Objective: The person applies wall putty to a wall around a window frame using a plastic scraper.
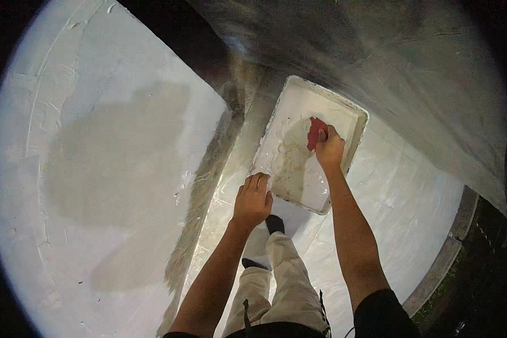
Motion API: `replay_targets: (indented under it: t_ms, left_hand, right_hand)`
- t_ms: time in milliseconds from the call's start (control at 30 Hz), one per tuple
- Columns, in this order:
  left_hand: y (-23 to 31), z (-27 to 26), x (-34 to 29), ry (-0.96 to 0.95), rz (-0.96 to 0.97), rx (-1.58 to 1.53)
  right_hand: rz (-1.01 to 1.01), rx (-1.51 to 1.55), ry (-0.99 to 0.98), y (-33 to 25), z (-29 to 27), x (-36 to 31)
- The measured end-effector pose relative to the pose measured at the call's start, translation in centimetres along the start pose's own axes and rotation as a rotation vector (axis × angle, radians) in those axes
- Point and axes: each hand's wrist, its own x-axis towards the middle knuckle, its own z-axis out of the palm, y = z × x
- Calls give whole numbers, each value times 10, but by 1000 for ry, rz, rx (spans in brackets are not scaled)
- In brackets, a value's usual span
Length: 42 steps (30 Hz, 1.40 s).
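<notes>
A shallow rectangular tray (359, 121) with an off-white, marked rim lies ahead of me. Wet white material coats its inside, smeared thinner through the middle. My right hand (329, 149) is closed around a flat red piece with an uneven edge (315, 134), perhaps a scraper, held over the tray's right half. My left hand (253, 198) grips the tray's near left edge, with fingers bent over the rim and the thumb near the corner. The underside of that grip is hidden.
A pale wall (118, 141) rises on the left, with shadows across it and a rough grey strip along its lower edge. Large grey sheeting (377, 50) hangs at the upper right. Light floor covering (400, 174) runs to a curb (450, 253) with grass beyond. My feet stand just below the tray.
</notes>
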Motion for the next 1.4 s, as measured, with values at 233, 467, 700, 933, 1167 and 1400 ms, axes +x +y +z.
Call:
replay_targets:
  t_ms: [233,467,700,933,1167,1400]
  left_hand:
    - [-6,3,-7,-5,-6,-4]
    - [-11,4,-19,-35,-42,8]
    - [-10,3,-29,-66,-69,-7]
    - [-15,0,-45,-73,-95,-7]
    - [-19,-10,-54,-49,-110,-19]
    - [-8,-41,-54,70,-100,-73]
  right_hand:
    - [29,-45,-94,0,7,10]
    - [53,-70,-163,3,11,22]
    - [19,-26,-197,11,11,27]
    - [91,187,-276,25,17,16]
    - [423,839,-435,27,12,7]
    - [533,1073,-410,-25,-39,-13]
